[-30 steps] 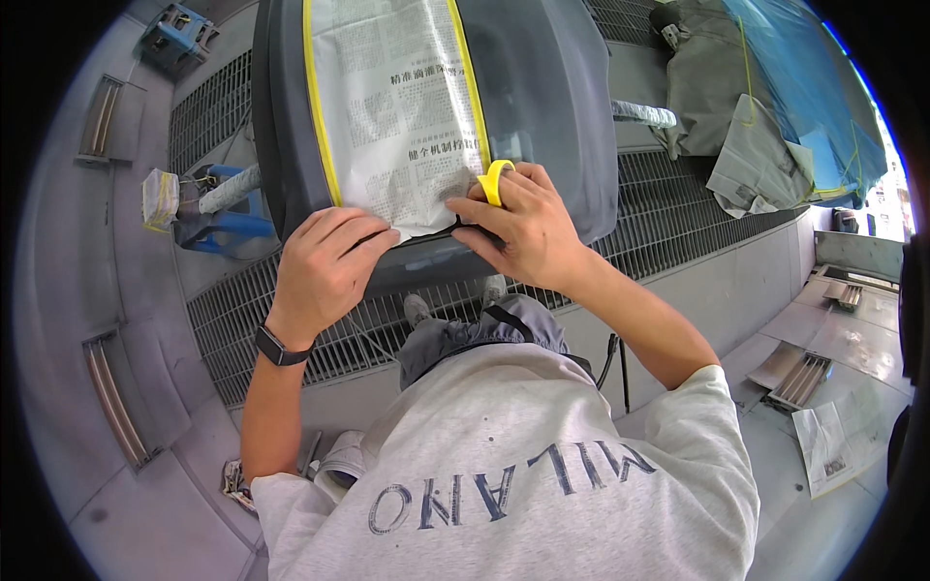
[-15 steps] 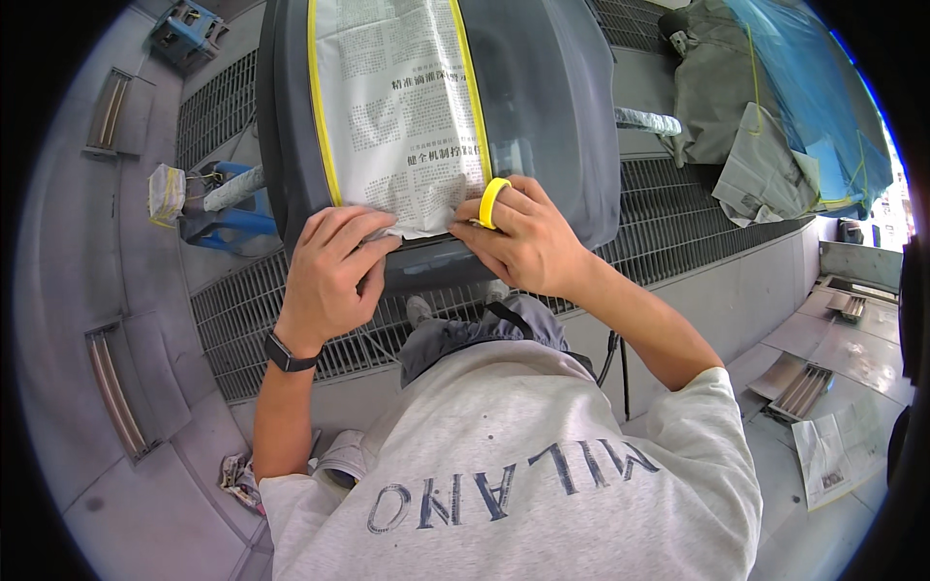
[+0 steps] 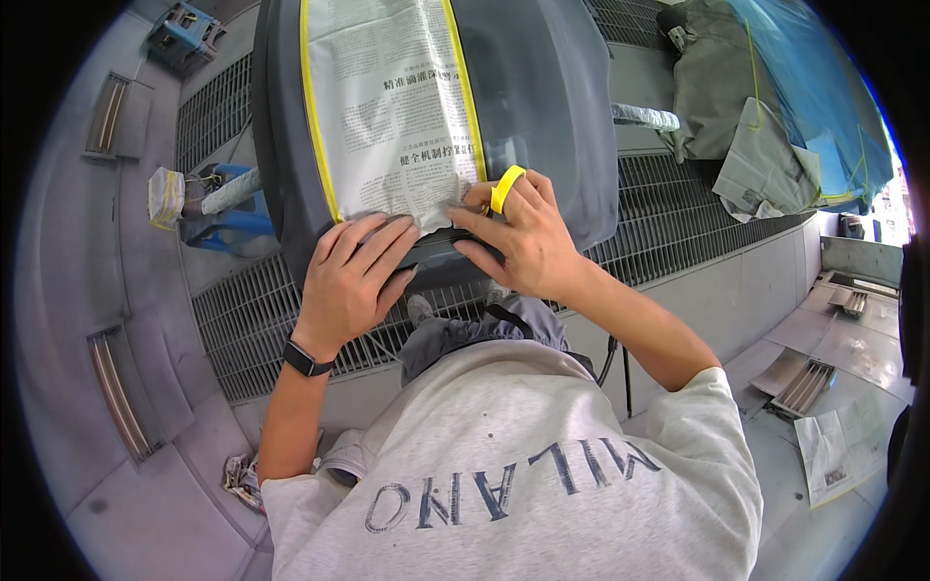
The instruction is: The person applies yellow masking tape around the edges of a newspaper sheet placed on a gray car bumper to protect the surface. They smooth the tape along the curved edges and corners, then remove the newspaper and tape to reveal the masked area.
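2 hands (image 3: 354,276) on 1 newsp. sheet (image 3: 383,126), 1 ylw tape roll (image 3: 505,186)

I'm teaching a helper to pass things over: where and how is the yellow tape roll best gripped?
Probably by the exposed outer band of the yellow tape roll, pinched lightly across its width, coming from above. It is a narrow ring sitting against the fingers of the right hand, which hide its rest, while that upper stretch shows uncovered.

We see a blue stool (image 3: 182,39) upper left. On our right, blue sheeting (image 3: 804,73) adjoins grey cloth (image 3: 712,92) near floor grating (image 3: 668,203).
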### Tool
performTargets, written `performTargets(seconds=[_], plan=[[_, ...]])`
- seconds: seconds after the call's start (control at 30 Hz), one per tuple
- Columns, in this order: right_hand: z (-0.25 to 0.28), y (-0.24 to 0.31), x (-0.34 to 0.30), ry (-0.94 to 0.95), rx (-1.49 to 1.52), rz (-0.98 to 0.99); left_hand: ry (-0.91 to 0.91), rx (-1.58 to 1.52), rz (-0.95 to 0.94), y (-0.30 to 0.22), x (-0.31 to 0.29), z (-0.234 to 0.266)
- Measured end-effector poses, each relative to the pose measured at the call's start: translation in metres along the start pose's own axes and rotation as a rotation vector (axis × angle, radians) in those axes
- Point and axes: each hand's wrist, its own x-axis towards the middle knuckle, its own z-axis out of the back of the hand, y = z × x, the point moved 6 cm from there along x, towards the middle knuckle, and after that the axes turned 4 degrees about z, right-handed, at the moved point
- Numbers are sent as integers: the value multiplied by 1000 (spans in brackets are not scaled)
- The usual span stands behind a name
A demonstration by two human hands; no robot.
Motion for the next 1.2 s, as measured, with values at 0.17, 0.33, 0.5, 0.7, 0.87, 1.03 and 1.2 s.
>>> performTargets(seconds=[0.17,0.33,0.5,0.7,0.87,1.03,1.2], plan=[[-2,-1,-1,23,30,19,2,37,16,8,-5,0],[18,5,7,14,-24,72,-57,0,61,3,-10,7],[29,48,3,207,140,274,-279,-511,264,-21,-28,25],[17,80,1,308,231,384,-304,-834,364,-50,-30,24],[33,66,1,199,143,279,-399,-671,502,-35,-33,23],[38,23,-9,235,-182,212,-545,-408,663,-18,-37,2],[28,5,-19,264,-307,239,-517,-221,698,-13,-40,-5]])
